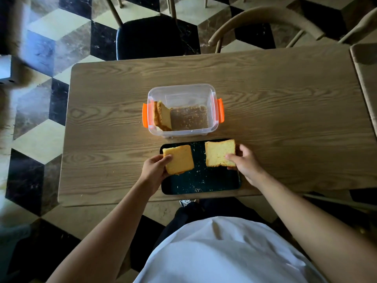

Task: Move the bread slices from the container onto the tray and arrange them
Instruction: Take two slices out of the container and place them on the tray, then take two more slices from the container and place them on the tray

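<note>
Black, cream and brown marble-look tiles (40, 64) fill the left of the frame, with a pale wooden table (265, 94) taking up the middle. On the table, at the centre of the frame, stands a clear plastic container (183, 92) with orange side clips; its lid is off. Inside it, leaning upright against the left wall, are what look like two bread slices in the container (163, 117), while the rest of its floor holds only crumbs. Just below the container in the frame lies a dark tray (200, 180), speckled with crumbs, near the table's lower edge. The left hand (155, 170) comes in from the lower left and grips a left bread slice (179, 159) by its lower left corner, thumb on top, fingers beneath; the slice sits tilted over the tray's upper left part, and whether it rests on the tray cannot be told. To its right, apart from it with bare tray between, a right bread slice (219, 153) lies over the tray's upper right part, pinched at its right edge by the right hand (246, 164), thumb on top. A dark-cushioned chair (157, 35) stands beyond the table at the top centre, and a curved wooden chair (265, 17) at the upper right. A white shirt (224, 252) fills the bottom centre.
</note>
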`<act>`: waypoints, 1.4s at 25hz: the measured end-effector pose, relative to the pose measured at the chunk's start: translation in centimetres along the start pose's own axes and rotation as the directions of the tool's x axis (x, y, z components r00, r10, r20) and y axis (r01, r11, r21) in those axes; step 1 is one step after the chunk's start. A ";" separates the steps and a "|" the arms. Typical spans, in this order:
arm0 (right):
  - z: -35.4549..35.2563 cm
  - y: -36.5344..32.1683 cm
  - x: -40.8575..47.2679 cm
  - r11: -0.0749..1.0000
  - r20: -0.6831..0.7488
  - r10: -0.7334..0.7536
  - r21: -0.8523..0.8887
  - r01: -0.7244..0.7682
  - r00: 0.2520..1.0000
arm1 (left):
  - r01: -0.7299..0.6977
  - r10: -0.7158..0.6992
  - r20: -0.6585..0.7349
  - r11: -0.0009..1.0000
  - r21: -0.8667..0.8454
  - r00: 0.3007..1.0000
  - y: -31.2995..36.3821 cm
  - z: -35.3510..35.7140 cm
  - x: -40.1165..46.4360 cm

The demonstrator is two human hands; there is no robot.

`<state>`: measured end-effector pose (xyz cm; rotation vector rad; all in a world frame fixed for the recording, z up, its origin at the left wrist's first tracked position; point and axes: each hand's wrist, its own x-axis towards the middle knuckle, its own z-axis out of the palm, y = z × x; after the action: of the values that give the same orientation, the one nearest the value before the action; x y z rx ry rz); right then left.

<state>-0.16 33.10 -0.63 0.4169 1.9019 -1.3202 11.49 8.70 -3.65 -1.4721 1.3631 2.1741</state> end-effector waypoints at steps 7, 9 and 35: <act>0.1 0.1 2.5 0.995 0.031 0.022 -0.102 -0.019 0.999 | -0.047 0.067 -0.106 0.981 0.187 0.992 0.9 1.2 2.4; -0.1 -0.1 2.7 0.980 0.028 -0.029 -0.197 0.034 0.999 | -0.078 0.121 -0.130 0.953 0.294 0.984 1.0 1.2 2.7; 15.7 -13.2 10.6 0.772 0.260 -0.263 -0.521 0.365 0.929 | -0.333 0.416 -0.032 0.769 0.545 0.909 12.5 4.8 0.1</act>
<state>-9.21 11.91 -2.64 -0.3290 2.1533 -0.8792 0.99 5.35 3.96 -1.2345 2.2564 1.6563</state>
